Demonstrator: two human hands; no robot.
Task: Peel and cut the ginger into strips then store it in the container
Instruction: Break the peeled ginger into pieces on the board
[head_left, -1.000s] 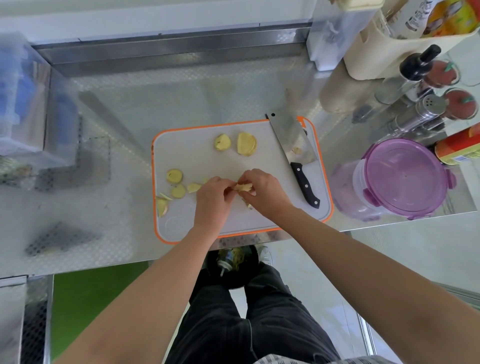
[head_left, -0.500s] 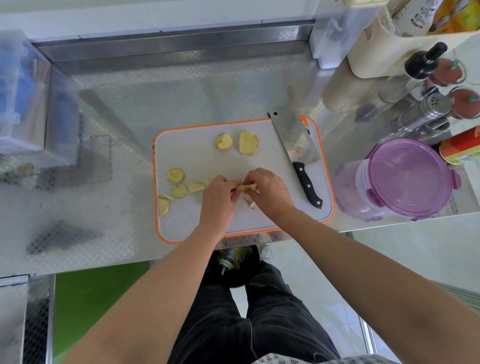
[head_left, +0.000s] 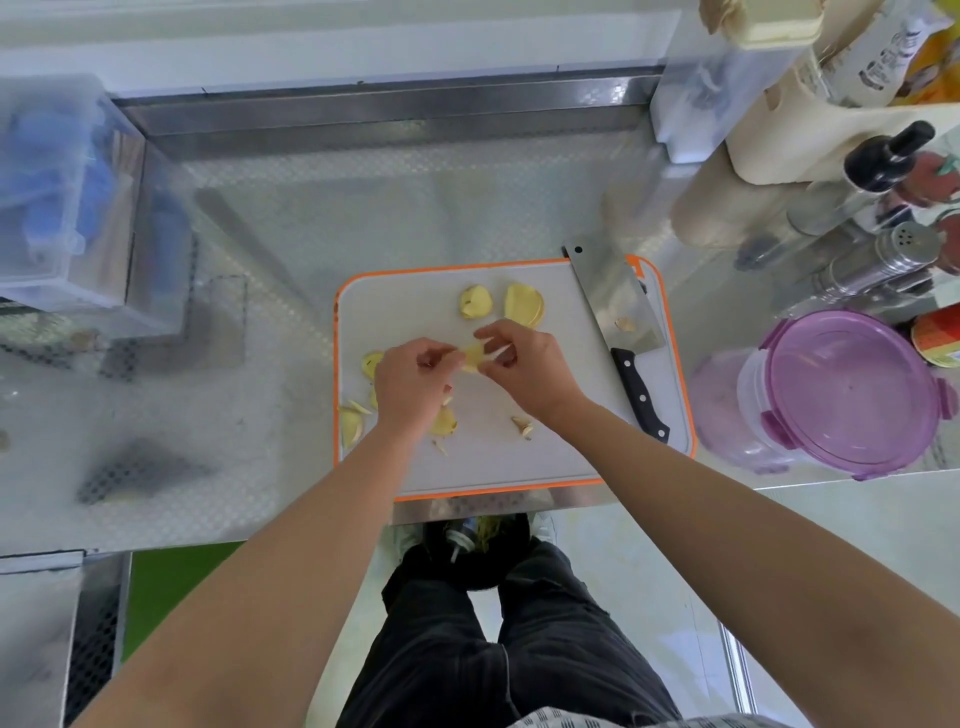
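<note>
The left hand (head_left: 413, 379) and the right hand (head_left: 527, 366) each pinch an edge of one ginger slice (head_left: 472, 357) held between them over the cutting board (head_left: 395, 312), a light, stiff, probably damp and slippery piece that seems best gripped at its rim.

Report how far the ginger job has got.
Done: ginger slices lie on the cutting board. In hand: the left hand and right hand both pinch one ginger piece between them, seemingly picking at it, while the knife lies idle on the board. Left: no clear strips show yet, and the purple-lidded container stands closed beside the board, so strip-cutting and storing remain.
</note>
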